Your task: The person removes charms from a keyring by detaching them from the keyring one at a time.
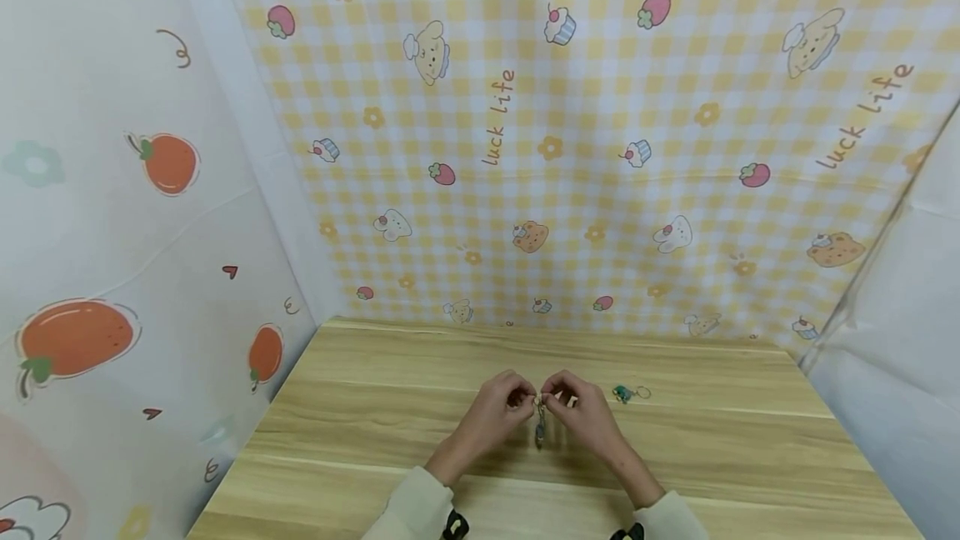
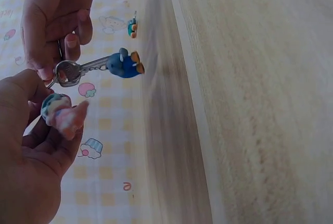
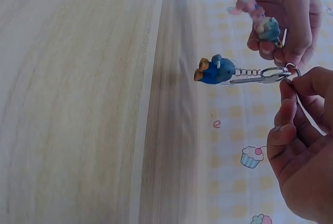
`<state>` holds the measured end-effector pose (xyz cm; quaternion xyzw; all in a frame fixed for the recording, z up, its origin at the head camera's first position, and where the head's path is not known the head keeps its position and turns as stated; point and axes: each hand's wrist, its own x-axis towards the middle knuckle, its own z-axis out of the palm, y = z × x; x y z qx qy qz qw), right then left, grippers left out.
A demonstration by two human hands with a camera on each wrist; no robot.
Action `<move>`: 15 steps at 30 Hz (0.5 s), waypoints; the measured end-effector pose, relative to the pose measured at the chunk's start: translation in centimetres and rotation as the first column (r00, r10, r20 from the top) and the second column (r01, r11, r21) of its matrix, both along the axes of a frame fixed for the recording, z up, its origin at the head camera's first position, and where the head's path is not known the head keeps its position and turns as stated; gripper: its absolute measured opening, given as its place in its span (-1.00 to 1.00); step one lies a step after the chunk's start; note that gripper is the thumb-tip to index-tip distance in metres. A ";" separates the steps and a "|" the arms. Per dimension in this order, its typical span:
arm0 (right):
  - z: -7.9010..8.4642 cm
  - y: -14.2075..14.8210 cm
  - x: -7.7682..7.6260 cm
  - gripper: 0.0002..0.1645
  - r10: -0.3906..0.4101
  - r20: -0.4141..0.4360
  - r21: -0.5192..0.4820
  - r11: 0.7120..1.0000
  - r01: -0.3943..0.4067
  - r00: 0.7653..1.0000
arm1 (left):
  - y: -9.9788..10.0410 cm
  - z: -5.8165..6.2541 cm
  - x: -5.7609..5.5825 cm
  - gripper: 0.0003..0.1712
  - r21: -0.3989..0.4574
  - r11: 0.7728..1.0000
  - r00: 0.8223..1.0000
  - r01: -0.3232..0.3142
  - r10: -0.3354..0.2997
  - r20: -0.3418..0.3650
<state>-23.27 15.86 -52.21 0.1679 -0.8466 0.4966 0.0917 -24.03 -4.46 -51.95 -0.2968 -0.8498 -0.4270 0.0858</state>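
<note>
Left hand point(image 1: 493, 408) and right hand point(image 1: 585, 412) pinch the metal rings point(image 2: 57, 75), fingertips near each other. Key point(image 2: 96, 64) and blue charm point(image 2: 124, 66) hang just below them; pink charm point(image 2: 68, 119) sits by left fingers. Best: firm pinch, charms clear of the rings.

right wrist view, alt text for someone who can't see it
A person's right hand and left hand pinch small silver metal rings, with a silver metal key and a blue figurine with orange feet hanging from them. A pink-and-teal figurine is at the left hand; a pale wooden table and yellow-checked cloth also show.
</note>
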 end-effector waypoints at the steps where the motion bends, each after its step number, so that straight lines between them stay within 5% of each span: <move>1: 0.0 0.0 0.0 -0.78 0.004 -0.014 0.003 1.000 -0.003 1.000 | 0.0 0.0 0.0 -0.89 0.001 1.000 1.000 -0.002 0.002 0.000; 5: -0.2 0.0 -0.1 -0.76 0.036 -0.173 0.056 0.998 -0.027 0.984 | 0.0 0.0 -0.1 -0.91 0.012 1.000 1.000 -0.002 0.002 0.005; 10: -0.7 0.0 -0.3 -0.74 0.070 -0.428 0.200 0.980 0.018 0.901 | 0.2 -0.1 -0.2 -0.88 0.028 1.000 0.999 0.008 -0.009 0.038; 15: -1.0 0.3 -0.4 -0.90 0.103 -0.491 0.243 0.970 0.023 0.865 | 0.2 -0.2 -0.1 -0.86 0.030 0.999 0.998 0.019 -0.021 0.064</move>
